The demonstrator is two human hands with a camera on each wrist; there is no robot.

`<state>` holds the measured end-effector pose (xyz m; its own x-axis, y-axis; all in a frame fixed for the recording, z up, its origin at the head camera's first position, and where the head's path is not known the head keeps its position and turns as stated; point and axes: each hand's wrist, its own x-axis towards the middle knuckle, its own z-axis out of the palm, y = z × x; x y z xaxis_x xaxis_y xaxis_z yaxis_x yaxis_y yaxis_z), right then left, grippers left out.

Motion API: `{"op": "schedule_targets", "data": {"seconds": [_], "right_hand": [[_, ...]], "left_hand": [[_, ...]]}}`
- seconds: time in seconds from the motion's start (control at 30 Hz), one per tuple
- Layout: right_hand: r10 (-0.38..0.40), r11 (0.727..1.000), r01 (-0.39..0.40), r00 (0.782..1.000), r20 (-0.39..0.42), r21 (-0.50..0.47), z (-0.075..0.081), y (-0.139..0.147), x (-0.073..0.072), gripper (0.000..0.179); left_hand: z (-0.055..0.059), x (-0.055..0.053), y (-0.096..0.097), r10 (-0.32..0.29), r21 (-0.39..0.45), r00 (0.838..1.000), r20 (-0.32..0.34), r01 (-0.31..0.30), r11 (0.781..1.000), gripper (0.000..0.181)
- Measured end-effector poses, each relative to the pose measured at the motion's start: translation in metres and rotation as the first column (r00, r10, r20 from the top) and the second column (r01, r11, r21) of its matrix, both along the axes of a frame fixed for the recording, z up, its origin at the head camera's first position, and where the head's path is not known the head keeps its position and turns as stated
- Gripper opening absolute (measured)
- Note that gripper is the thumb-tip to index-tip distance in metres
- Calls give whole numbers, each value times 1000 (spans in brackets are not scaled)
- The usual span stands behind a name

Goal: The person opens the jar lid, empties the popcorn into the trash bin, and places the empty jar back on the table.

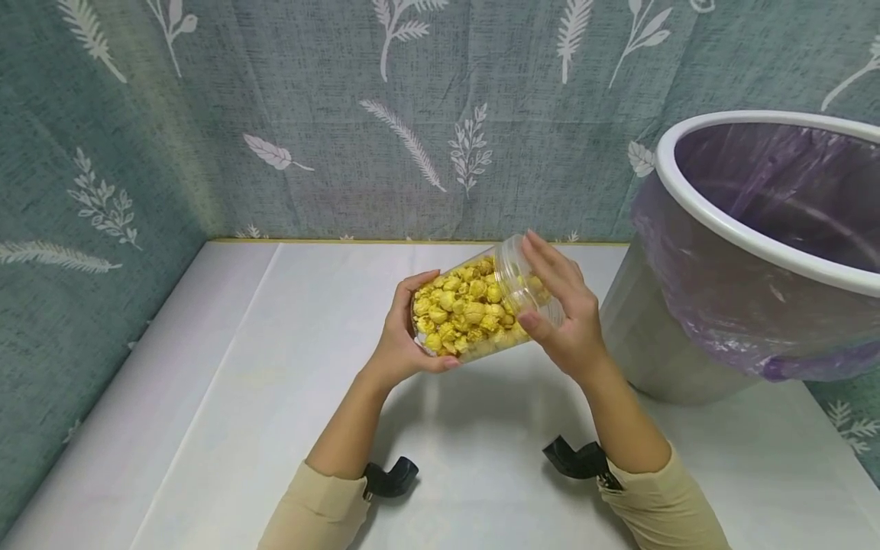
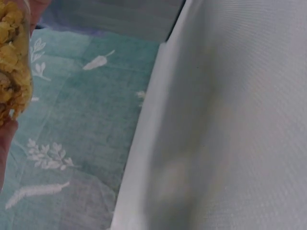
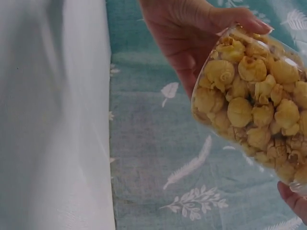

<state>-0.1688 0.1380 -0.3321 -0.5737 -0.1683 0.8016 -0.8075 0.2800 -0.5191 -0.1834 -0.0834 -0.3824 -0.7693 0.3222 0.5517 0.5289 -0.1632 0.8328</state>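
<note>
A clear plastic jar (image 1: 467, 313) full of yellow popcorn (image 1: 474, 312) is held tilted above the white table, its lid end up and to the right. My left hand (image 1: 404, 328) grips the base end, thumb below and fingers around the far side. At the other end my right hand (image 1: 567, 313) holds the clear lid (image 1: 510, 269) between thumb and fingers. The right wrist view shows the popcorn-filled jar (image 3: 254, 96) close up, with the left hand (image 3: 180, 28) around its base. Only a slice of the jar (image 2: 14, 62) enters the left wrist view.
To the right stands a large grey bin (image 1: 653, 328) with a white rim (image 1: 694, 206) and a purple bag liner (image 1: 742, 305). A white-covered table (image 1: 275, 412) lies beneath the hands. Green leaf-patterned cloth (image 1: 309, 114) hangs behind and at the left.
</note>
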Motion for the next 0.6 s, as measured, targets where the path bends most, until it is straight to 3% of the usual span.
{"op": "schedule_targets", "data": {"seconds": [0.13, 0.27, 0.37, 0.43, 0.5, 0.6], "right_hand": [[27, 999, -26, 997, -67, 30, 1, 1, -1, 63], [35, 997, -31, 998, -47, 73, 3, 3, 0, 73], [25, 994, -30, 999, 45, 106, 7, 4, 6, 89], [3, 993, -20, 989, 147, 113, 11, 2, 11, 98], [-31, 995, 3, 962, 270, 101, 15, -1, 17, 103], [-85, 995, 57, 903, 421, 80, 20, -4, 23, 95]], "left_hand": [[1, 0, -1, -37, 24, 998, 43, 36, 999, 116], [0, -1, -2, -48, 46, 998, 47, 46, 998, 113], [-1, -2, -1, -33, 46, 999, 9, 32, 998, 110], [-1, -2, 0, -9, 33, 1000, -30, 9, 999, 109], [-1, -2, 2, 10, 21, 998, -59, -9, 1000, 109], [-2, -2, 4, 21, 16, 997, -81, -19, 1000, 110]]}}
